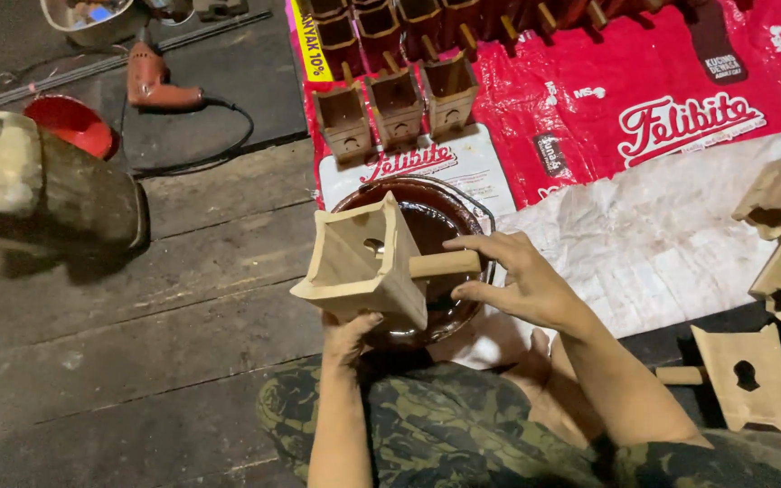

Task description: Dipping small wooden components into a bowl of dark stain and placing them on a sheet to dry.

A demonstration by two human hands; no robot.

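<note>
Your left hand (pixel 347 333) closes its grip under a small birdhouse (pixel 361 262) of pale, unfinished wood, flat-sided with a pointed roof and 1 round hole in its face, holding it tilted just above a round bowl (pixel 440 221) of glossy dark brown liquid. Your right hand (pixel 517 282) pinches the smooth wooden peg (pixel 445 264) sticking out of the birdhouse, fingers curled shut around it. Behind the bowl, 3 stained birdhouses (pixel 397 107) stand in a row on a red and white plastic sheet (pixel 644 163), with more darker ones behind. 1 bare flat birdhouse (pixel 746 380) lies at your right. An orange drill (pixel 154 79) rests on the rough plank floor (pixel 137 343).
</note>
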